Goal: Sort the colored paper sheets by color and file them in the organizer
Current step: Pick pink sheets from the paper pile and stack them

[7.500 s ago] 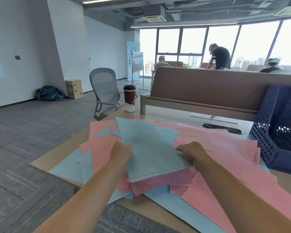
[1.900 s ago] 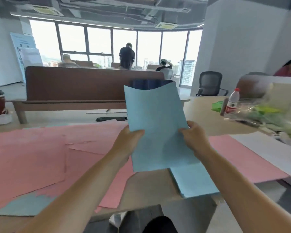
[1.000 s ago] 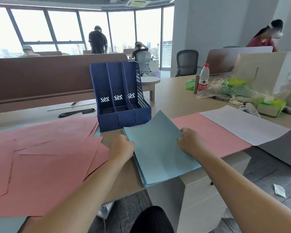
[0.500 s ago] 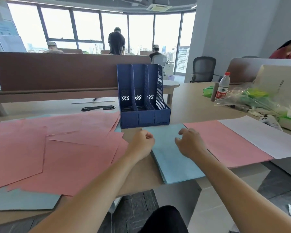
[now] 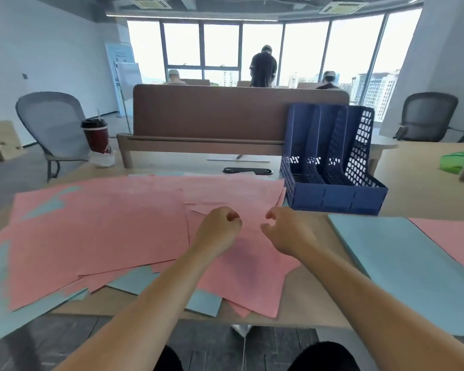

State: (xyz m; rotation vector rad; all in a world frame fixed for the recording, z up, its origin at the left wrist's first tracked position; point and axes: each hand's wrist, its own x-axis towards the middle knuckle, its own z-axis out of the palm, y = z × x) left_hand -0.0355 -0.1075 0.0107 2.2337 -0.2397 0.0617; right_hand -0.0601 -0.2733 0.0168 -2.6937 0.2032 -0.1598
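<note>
A loose pile of pink sheets [image 5: 105, 231] covers the left and middle of the desk, with blue sheets [image 5: 134, 282] showing under its edges. A squared stack of blue sheets [image 5: 402, 263] lies at the right, next to a pink stack [image 5: 450, 236]. The dark blue three-slot organizer [image 5: 335, 199] stands behind them, its slots looking empty. My left hand [image 5: 217, 231] hovers over the pink pile with fingers curled, holding nothing. My right hand [image 5: 287, 228] is beside it, fingers loosely bent and apart, empty.
A brown divider panel [image 5: 239, 113] runs along the desk's far side. A red cup [image 5: 95, 135] stands at the far left, a black object [image 5: 247, 171] lies behind the pile. Office chairs and several people are in the background.
I set the blue sheets on the blue stack and let go. Both hands and my view moved left, over the pink pile.
</note>
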